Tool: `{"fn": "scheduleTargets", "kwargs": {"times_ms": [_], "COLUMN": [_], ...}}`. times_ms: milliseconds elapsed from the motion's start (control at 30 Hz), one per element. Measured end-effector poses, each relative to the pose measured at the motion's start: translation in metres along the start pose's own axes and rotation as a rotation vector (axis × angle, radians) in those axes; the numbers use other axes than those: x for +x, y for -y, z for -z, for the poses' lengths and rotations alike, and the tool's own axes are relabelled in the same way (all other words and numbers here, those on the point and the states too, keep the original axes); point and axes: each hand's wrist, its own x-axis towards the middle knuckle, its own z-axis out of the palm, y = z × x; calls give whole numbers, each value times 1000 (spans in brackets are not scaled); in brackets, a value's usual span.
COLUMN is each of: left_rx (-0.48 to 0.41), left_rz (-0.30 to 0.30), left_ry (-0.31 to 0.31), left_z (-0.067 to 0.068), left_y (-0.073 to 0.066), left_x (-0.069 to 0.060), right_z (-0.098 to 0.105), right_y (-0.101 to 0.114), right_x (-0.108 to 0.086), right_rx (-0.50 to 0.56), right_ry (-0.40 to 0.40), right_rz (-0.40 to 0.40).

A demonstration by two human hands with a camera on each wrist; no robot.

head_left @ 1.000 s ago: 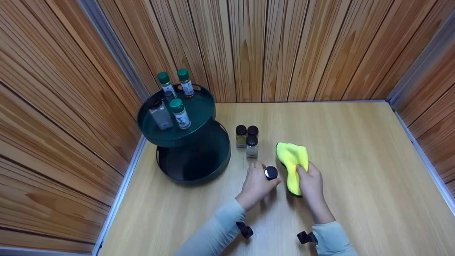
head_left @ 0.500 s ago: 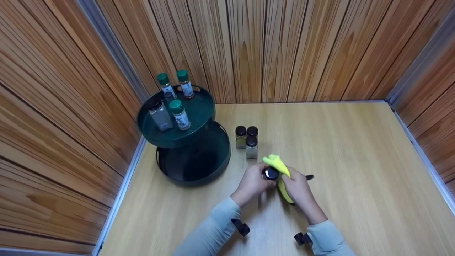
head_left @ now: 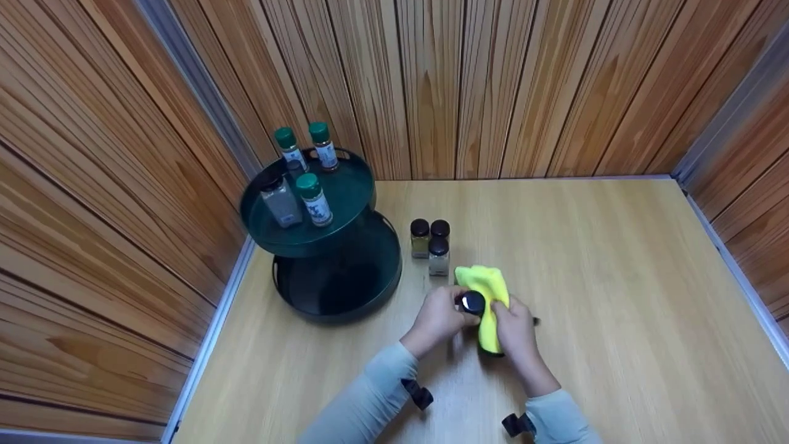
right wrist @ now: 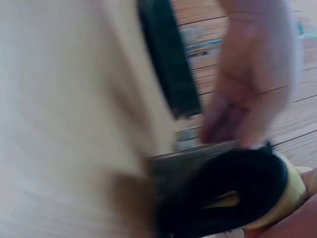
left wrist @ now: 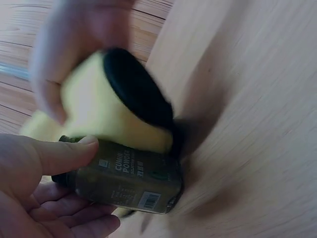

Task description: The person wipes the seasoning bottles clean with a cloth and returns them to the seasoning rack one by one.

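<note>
My left hand point(head_left: 439, 319) grips a spice jar with a black cap point(head_left: 473, 303). In the left wrist view the jar point(left wrist: 133, 181) lies tilted, thumb across its side, and its label reads "cumin powder". A yellow cloth point(head_left: 493, 333) with a dark edge is bunched in my right hand point(head_left: 519, 333), up against the jar's right side. The left wrist view shows the cloth point(left wrist: 94, 106) along the jar's upper side, blurred. In the right wrist view the cloth's dark edge point(right wrist: 257, 173) hides much of the jar.
Just beyond the hands stand three dark-capped jars point(head_left: 438, 256) on the wooden table point(head_left: 616, 277). At left is a dark green two-tier round rack point(head_left: 339, 308); its upper tier carries green-capped bottles point(head_left: 315, 203) and a dark-capped jar point(head_left: 282, 205). Wood-panelled walls point(head_left: 487, 86) enclose the table.
My right hand has brought the cloth leftward from apart to against the jar, and the cloth has spread a little over the last half second. The left hand keeps holding the jar nearly in place.
</note>
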Motion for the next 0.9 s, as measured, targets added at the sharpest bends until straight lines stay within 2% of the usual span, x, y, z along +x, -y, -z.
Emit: {"fn": "scheduleTargets", "kwargs": {"times_ms": [100, 167, 367, 433, 567, 700, 800, 900], "left_rx": [6, -1, -23, -31, -34, -23, -17, -7], "left_rz": [6, 8, 49, 46, -9, -33, -14, -19], "left_ry": [4, 8, 17, 22, 21, 8, 10, 10], "left_z": [0, 0, -1, -2, -2, 0, 1, 1], "left_y": [-1, 0, 1, 1, 1, 0, 0, 1], "left_x": [0, -1, -3, -3, -2, 0, 0, -1], "right_z": [-1, 1, 4, 1, -6, -6, 1, 8], "right_y": [-5, 0, 23, 21, 3, -4, 8, 25], "right_x": [4, 5, -7, -11, -12, -4, -1, -4], "right_rx": [-2, -13, -6, 16, 42, 35, 16, 36], "right_ry": [28, 42, 15, -20, -67, -26, -2, 7], "right_rz": [-53, -68, -2, 18, 4, -56, -57, -11]}}
